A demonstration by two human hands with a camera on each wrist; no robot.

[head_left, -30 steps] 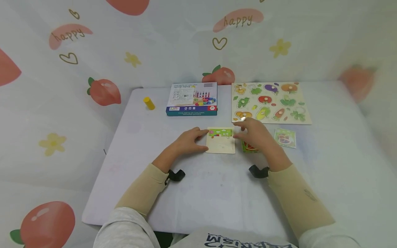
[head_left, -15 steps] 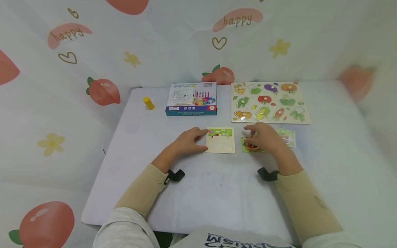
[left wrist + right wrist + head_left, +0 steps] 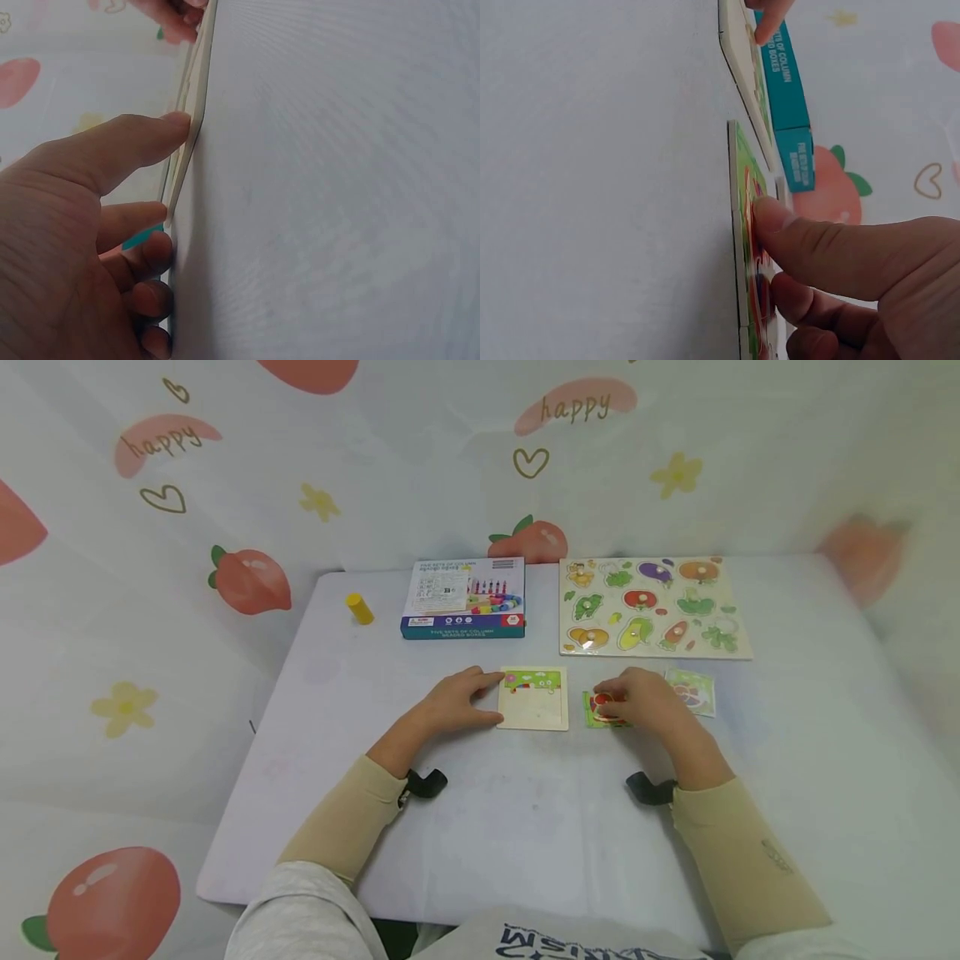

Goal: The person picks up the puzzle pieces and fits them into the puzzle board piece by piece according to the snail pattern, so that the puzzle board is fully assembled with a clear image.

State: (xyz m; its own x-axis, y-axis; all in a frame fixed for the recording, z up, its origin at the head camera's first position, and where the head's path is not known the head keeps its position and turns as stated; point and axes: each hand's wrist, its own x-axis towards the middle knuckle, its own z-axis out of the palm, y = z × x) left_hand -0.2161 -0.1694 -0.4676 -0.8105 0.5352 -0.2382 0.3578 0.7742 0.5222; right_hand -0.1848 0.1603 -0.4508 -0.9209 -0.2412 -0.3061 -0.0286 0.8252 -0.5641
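Observation:
A pale square wooden puzzle board [image 3: 532, 714] lies mid-table with a green picture strip along its top. My left hand [image 3: 456, 702] touches the board's left edge, thumb and index finger spread apart; the left wrist view shows that thumb [image 3: 150, 142] at the board's rim, the other fingers bent below. To the right of the board, my right hand [image 3: 651, 700] pinches at a red picture puzzle piece [image 3: 604, 705] over green pieces [image 3: 591, 718]. In the right wrist view the thumb [image 3: 780, 217] rests on the red-and-green picture surface, with the index finger bent close beside it. The hand partly hides these pieces.
A small picture square [image 3: 697, 692] lies just beyond the right hand. Behind stand a flat bead-toy box [image 3: 462, 631] and a vegetable peg puzzle [image 3: 656, 647]. A yellow cylinder [image 3: 360, 608] is at the back left.
My right hand has moved right, from the board's right edge to the puzzle pieces, and its fingers have closed in on them. The left hand and the board have stayed put.

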